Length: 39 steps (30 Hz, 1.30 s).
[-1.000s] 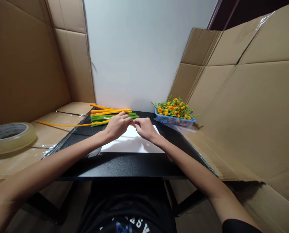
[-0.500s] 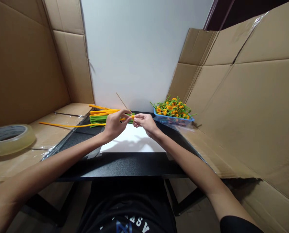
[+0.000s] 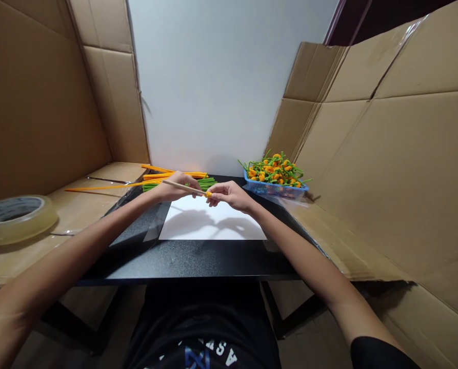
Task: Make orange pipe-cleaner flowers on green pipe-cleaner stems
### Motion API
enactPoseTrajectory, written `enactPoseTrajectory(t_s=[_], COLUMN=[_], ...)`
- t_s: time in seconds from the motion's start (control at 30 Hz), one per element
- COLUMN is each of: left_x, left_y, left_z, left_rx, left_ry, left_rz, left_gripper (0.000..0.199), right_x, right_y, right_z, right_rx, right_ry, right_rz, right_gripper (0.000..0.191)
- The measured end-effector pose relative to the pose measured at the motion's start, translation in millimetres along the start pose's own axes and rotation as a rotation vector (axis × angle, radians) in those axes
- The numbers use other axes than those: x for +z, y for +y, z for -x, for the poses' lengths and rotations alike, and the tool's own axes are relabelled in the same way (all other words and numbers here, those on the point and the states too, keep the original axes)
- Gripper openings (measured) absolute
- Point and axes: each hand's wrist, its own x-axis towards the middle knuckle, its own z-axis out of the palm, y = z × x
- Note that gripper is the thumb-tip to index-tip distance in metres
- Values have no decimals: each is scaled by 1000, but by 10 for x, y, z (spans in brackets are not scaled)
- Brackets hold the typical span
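Note:
My right hand (image 3: 232, 197) pinches the end of a thin wooden stick (image 3: 180, 186), where an orange pipe cleaner coil (image 3: 208, 194) is wrapped round it. The stick slants up to the left, across the front of my left hand (image 3: 178, 185). The fingers of my left hand are curled closed beside the coil, and the long tail of the orange pipe cleaner (image 3: 101, 188) runs out leftward from that hand. Its exact grip is partly hidden behind the stick. Both hands are above a white sheet (image 3: 209, 225).
Behind my left hand lie orange pipe cleaners (image 3: 155, 177) and green pipe cleaners (image 3: 207, 182). At the back right stands a blue basket (image 3: 277, 190) full of orange and green pipe cleaner flowers. A tape roll (image 3: 40, 218) rests on cardboard at left. Cardboard walls (image 3: 398, 169) flank the black table (image 3: 182, 259).
The wooden stick has swung from pointing up and away to lying low toward the left. My left hand has shifted slightly left, and the pipe cleaner tail has risen a little.

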Motion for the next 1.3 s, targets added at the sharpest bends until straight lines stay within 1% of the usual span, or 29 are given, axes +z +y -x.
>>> enactPoseTrajectory(t_s=[0.03,0.1,0.17,0.2,0.27,0.33,0.37,0.43,0.47,0.5,0.57,0.63,0.7,0.73,0.8,0.87,0.9,0.93,1.03,1.1,1.13,1.17,1.2,1.23,1.3], left_x=[-25,-48,-24,6,97,206,257,338,366,386,414,443,473,480,456,369,307,239,69,28,33,51,79,114,189], left_y=[2,0,-1,4,33,83,112,166,189,207,232,248,252,247,216,159,125,93,28,25,35,52,73,98,155], left_z=[3,0,-9,-12,-15,-7,0,22,34,47,72,88,87,79,50,14,-1,-14,-25,-17,-11,-6,-3,-1,-1], left_rx=[-2,-11,-30,-41,-53,-37,-18,49,93,142,252,353,407,403,340,247,210,191,147,66,8,-49,-100,-137,-165], left_ry=[-46,-110,-117,-89,16,153,220,323,363,395,430,431,424,439,509,560,539,490,195,14,-40,-63,-55,-16,114], left_rz=[-40,-82,-135,-183,-326,-485,-553,-663,-706,-749,-845,-938,-976,-953,-816,-602,-498,-413,-282,-231,-222,-230,-259,-309,-423], left_gripper=[26,25,24,22,18,16,16,18,20,22,25,27,29,29,26,22,20,20,19,19,19,19,18,18,17], right_x=[0,24,81,117,191,244,257,254,242,224,182,141,101,78,23,-49,-88,-125,-192,-170,-137,-92,-40,15,115], right_y=[-22,-78,-137,-161,-193,-198,-192,-169,-153,-134,-88,-36,14,34,60,64,58,47,-9,-56,-79,-99,-115,-126,-133], right_z=[14,35,48,52,58,61,61,53,44,31,-6,-48,-78,-86,-86,-70,-58,-45,-3,20,28,34,37,38,34], right_rx=[-24,-113,-188,-193,-132,-45,-17,-7,-11,-6,45,112,136,129,92,44,23,9,-7,-43,-67,-88,-98,-95,-57], right_ry=[-17,-34,-57,-68,-53,24,79,207,273,335,445,497,467,430,352,288,247,194,15,-56,-70,-73,-62,-39,56], right_rz=[126,468,834,984,1187,1273,1277,1197,1107,980,640,266,-35,-143,-277,-303,-273,-215,91,382,544,707,858,983,1136], right_gripper=[24,16,20,22,22,21,20,19,17,15,10,6,14,18,26,31,32,32,23,18,20,23,26,27,26])
